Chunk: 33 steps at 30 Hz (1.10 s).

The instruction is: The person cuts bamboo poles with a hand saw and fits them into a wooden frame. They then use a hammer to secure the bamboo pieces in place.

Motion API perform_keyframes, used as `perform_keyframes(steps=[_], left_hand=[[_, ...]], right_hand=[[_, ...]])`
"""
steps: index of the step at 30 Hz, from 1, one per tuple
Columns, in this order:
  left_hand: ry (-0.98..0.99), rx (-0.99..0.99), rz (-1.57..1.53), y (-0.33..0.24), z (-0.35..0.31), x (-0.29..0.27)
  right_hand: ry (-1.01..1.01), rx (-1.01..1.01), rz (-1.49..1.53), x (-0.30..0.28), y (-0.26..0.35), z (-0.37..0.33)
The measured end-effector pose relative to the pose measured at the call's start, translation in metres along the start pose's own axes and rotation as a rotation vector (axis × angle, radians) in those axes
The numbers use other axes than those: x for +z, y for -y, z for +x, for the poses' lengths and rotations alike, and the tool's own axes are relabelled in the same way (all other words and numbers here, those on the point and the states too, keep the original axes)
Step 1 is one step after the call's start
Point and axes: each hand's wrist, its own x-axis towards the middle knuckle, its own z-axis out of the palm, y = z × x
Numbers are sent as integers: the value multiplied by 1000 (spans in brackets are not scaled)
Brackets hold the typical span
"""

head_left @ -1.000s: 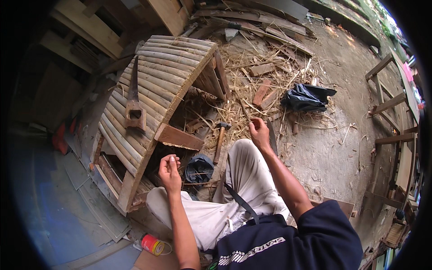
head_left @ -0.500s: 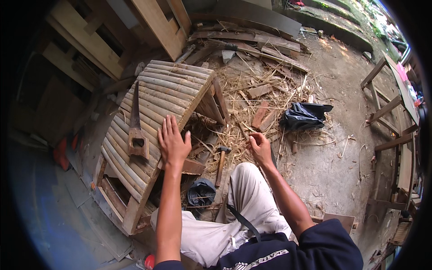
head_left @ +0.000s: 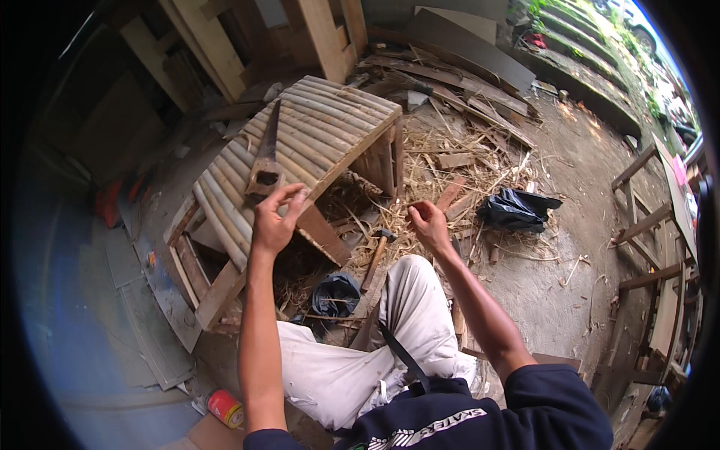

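Observation:
A slatted table (head_left: 330, 124), its top made of round pale poles, stands tilted to my left. On its slats lies a handsaw (head_left: 267, 169) with a dark blade and wooden handle, the handle toward me. My left hand (head_left: 274, 221) hovers by the table's near edge, close to the saw handle, fingers curved and thumb apart, with nothing visible in it. Over the straw-like shavings, my right hand (head_left: 429, 226) is closed in a pinch; anything between its fingertips is too small to make out. A hammer (head_left: 377, 259) with a wooden handle lies between my hands, near my knee.
A black plastic bag (head_left: 517, 210) sits on the shavings at right, and a dark round container (head_left: 335, 295) is near my leg. Scrap boards (head_left: 480, 94) are piled behind. A wooden frame (head_left: 645, 217) stands far right; a red can (head_left: 225, 409) lies at lower left.
My left hand has lifted off the slats, its flat fingers now curved. My right hand remains pinched above the shavings. The whole view has shifted, moving the table rightward and up in the picture.

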Motion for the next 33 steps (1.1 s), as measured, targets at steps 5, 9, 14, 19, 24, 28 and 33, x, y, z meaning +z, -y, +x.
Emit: perform_keyframes(steps=[5,9,14,19,24,28,33], left_hand=[[-337,-75,503,30,-66,-123],[-233,-261,873,78,-121,-175],[-202,-264,927,132,-129,-228],[-215,-502,324,177,-128,-220],[11,-540,554,181,-149,-205],[-30,-604,453,159,-129,-217],[-458,-861,-293,109,-77,-275]], right_hand=[[72,-279,-112,53,62,25],[138,-603,-173,146,120,24],[154,-683,-544,269,161,29],[66,-619,-984,314,146,46],[87,-678,-873,305,135,46],[122,-527,-799,304,151,43],[148,-401,-728,306,181,48]])
